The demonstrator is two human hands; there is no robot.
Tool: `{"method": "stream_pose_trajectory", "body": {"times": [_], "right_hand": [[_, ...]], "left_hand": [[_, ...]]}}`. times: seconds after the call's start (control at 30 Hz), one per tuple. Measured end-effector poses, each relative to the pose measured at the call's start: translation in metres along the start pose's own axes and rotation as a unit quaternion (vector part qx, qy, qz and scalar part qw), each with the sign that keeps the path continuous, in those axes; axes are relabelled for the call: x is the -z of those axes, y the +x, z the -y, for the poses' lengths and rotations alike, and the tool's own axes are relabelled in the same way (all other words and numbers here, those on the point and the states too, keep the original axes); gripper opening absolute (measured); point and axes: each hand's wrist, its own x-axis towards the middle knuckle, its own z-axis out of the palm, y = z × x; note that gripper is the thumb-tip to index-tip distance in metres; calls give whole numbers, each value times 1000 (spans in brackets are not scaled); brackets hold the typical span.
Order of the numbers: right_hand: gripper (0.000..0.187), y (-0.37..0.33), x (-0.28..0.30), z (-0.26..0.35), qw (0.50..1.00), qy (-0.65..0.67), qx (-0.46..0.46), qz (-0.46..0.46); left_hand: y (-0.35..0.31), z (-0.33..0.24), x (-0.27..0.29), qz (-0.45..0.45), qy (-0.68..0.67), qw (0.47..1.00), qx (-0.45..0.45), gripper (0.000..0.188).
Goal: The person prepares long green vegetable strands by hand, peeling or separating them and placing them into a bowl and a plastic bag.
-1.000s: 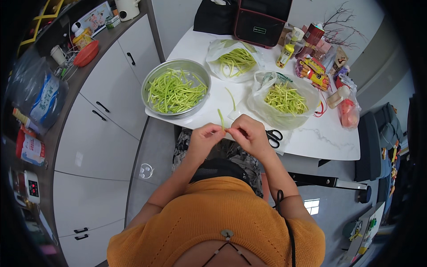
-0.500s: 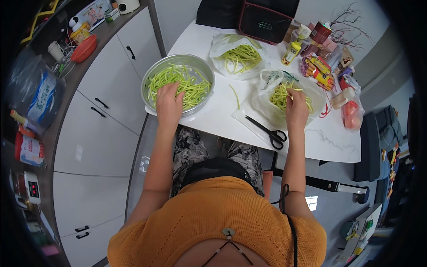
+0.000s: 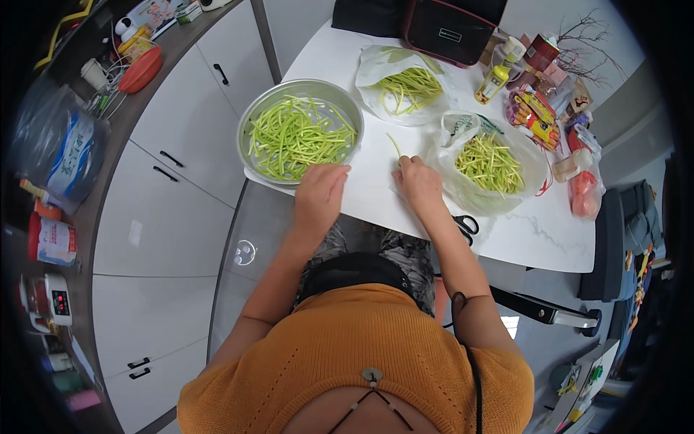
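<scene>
A metal basin (image 3: 243, 136) at the left of the table holds many cut green stems (image 3: 296, 141). My left hand (image 3: 320, 201) is just off its front right rim, fingers curled together; whatever they may hold is hidden. Farther right, my right hand (image 3: 421, 185) is closed in a pinch at the near end of a single green stem (image 3: 393, 144) on the tabletop. Beside that hand stands an opened plastic bag (image 3: 450, 189) of cut stems (image 3: 489, 163). Black scissors (image 3: 467, 226) lie partly hidden beneath my right wrist.
Another plastic bag (image 3: 370, 81) with long stems sits behind the basin. A black and red appliance (image 3: 448, 32), a yellow-green bottle (image 3: 493, 83) and snack packets (image 3: 533, 116) line the back of the white table (image 3: 557, 242). Grey cabinets (image 3: 166, 231) curve along my left.
My left hand has left the stems in the basin and come nearer me, to its front right. My right hand has moved left, out of the bag, to the lone stem. The view has shifted slightly.
</scene>
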Motion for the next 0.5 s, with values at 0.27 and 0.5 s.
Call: {"method": "stream_pose_trajectory", "body": {"times": [0.27, 0.5], "right_hand": [[16, 3, -8, -10, 976, 213, -27, -26], [10, -38, 20, 11, 710, 687, -127, 84]], "left_hand": [[-18, 2, -10, 61, -78, 991, 93, 12], [-26, 3, -23, 104, -217, 939, 247, 13]]}}
